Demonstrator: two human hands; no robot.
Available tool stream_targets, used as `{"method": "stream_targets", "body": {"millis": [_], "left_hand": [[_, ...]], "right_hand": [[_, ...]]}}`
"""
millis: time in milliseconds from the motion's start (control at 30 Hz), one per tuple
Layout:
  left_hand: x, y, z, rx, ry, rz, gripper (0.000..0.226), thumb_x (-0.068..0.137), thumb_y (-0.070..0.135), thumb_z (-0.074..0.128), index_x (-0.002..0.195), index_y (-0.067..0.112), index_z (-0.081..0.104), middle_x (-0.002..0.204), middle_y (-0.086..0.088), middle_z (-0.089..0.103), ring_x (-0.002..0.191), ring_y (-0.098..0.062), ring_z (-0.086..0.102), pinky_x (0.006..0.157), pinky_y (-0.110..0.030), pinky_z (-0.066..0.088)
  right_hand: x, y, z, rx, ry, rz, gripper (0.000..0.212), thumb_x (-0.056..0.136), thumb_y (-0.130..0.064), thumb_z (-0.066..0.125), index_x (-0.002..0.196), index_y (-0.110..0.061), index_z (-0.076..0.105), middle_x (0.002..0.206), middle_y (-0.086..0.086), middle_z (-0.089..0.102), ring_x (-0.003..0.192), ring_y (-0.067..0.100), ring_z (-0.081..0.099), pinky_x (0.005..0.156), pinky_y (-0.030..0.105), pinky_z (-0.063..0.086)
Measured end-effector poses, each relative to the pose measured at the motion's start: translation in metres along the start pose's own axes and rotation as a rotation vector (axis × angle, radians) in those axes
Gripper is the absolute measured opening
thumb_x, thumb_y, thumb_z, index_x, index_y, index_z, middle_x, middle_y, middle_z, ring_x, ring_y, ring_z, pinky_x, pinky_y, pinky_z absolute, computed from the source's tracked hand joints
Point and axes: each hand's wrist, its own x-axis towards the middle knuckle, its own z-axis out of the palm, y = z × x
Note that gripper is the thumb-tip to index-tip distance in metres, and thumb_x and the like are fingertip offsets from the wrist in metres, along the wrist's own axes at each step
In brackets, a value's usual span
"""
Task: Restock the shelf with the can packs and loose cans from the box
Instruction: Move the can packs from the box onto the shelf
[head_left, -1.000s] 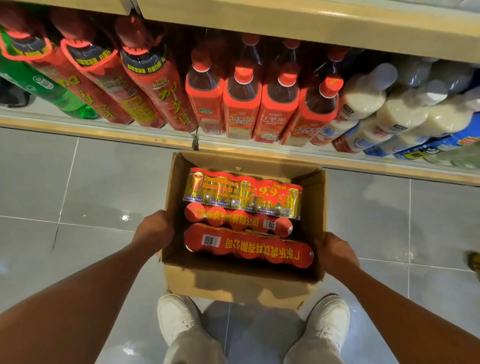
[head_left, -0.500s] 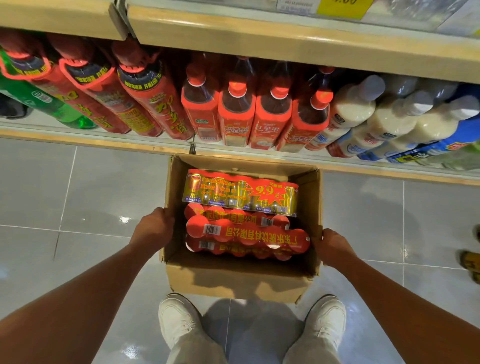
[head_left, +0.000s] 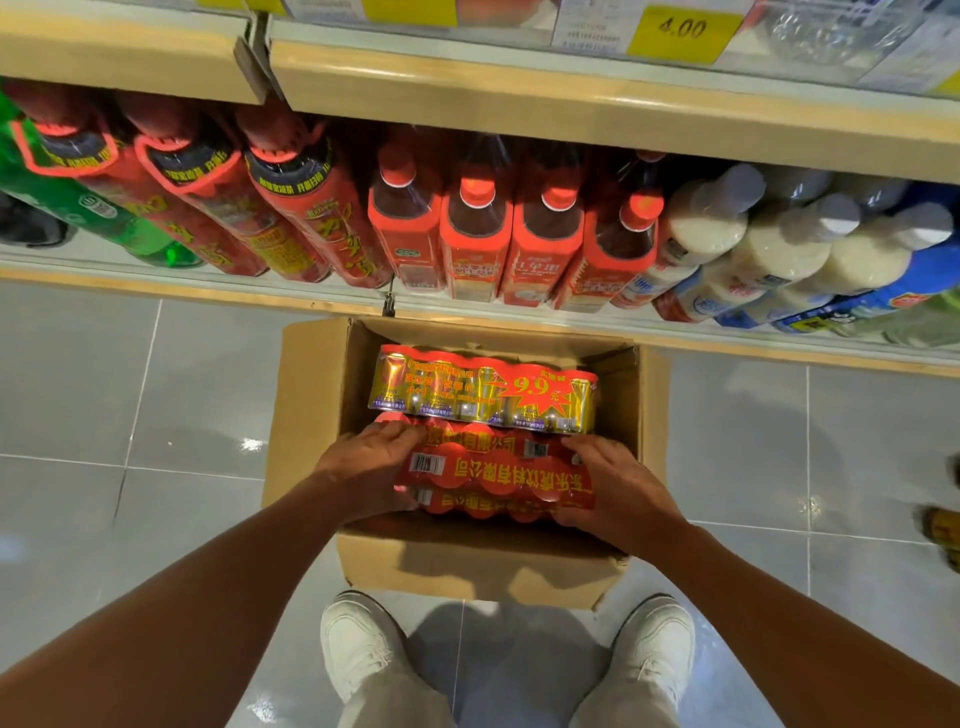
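Whereas half a second earlier both hands had clasped the outer walls of the cardboard box (head_left: 306, 415), they had since moved inside it. The left hand (head_left: 363, 467) curled round the left end of the red can pack (head_left: 498, 475) and the right hand (head_left: 618, 488) round its right end, fingers bent over the glossy shrink-wrap. That pack lay in the near half of the box, atop another like it, touching a gold foil-printed pack (head_left: 483, 392) behind. The matte brown box stood on grey glazed tiles (head_left: 104, 389) before the wood-toned shelf (head_left: 519, 98) of plastic bottles (head_left: 475, 244).
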Motion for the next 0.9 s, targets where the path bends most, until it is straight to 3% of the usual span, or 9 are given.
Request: {"method": "stream_targets", "body": {"millis": [67, 167, 300, 533, 900], "left_hand": [[0.008, 0.0, 0.005, 0.056, -0.054, -0.012, 0.105, 0.077, 0.064, 0.067, 0.155, 0.028, 0.006, 0.16, -0.001, 0.023, 0.142, -0.026, 0.034, 0.109, -0.043, 0.041], [0.018, 0.002, 0.011, 0.069, -0.069, -0.018, 0.103, 0.078, 0.057, 0.071, 0.155, 0.022, 0.012, 0.153, -0.006, 0.034, 0.133, -0.028, 0.045, 0.106, -0.04, 0.045], [0.024, 0.006, 0.013, 0.052, -0.054, -0.007, 0.095, 0.087, 0.05, 0.065, 0.156, 0.02, 0.009, 0.148, -0.009, 0.04, 0.126, -0.028, 0.051, 0.103, -0.037, 0.046], [0.015, 0.012, 0.009, -0.115, -0.01, -0.06, 0.074, 0.092, 0.04, 0.064, 0.153, 0.024, 0.023, 0.143, -0.004, 0.048, 0.127, -0.023, 0.049, 0.103, -0.03, 0.041], [-0.033, 0.023, -0.03, -0.107, 0.043, -0.101, 0.071, 0.081, 0.04, 0.073, 0.141, 0.028, 0.038, 0.128, -0.003, 0.058, 0.111, -0.023, 0.058, 0.095, -0.035, 0.05]], "right_hand": [[0.011, 0.001, 0.008, -0.068, -0.045, 0.025, 0.094, 0.074, -0.059, 0.075, 0.149, -0.032, 0.025, 0.151, -0.006, 0.038, 0.136, 0.016, 0.04, 0.105, 0.038, 0.047], [0.022, 0.005, 0.02, -0.161, -0.12, 0.063, 0.093, 0.074, -0.059, 0.074, 0.148, -0.035, 0.023, 0.147, -0.006, 0.043, 0.131, 0.019, 0.044, 0.099, 0.04, 0.05], [0.03, 0.008, 0.028, -0.251, -0.149, 0.102, 0.086, 0.073, -0.059, 0.075, 0.141, -0.034, 0.029, 0.139, -0.004, 0.049, 0.125, 0.022, 0.049, 0.095, 0.039, 0.053], [0.026, 0.006, 0.026, -0.23, -0.157, 0.146, 0.069, 0.077, -0.049, 0.076, 0.132, -0.03, 0.041, 0.13, -0.004, 0.055, 0.12, 0.02, 0.052, 0.091, 0.037, 0.052], [-0.01, -0.019, -0.034, -0.256, -0.119, 0.091, 0.059, 0.082, -0.039, 0.072, 0.132, -0.028, 0.043, 0.125, -0.001, 0.058, 0.114, 0.022, 0.056, 0.09, 0.038, 0.055]]}}
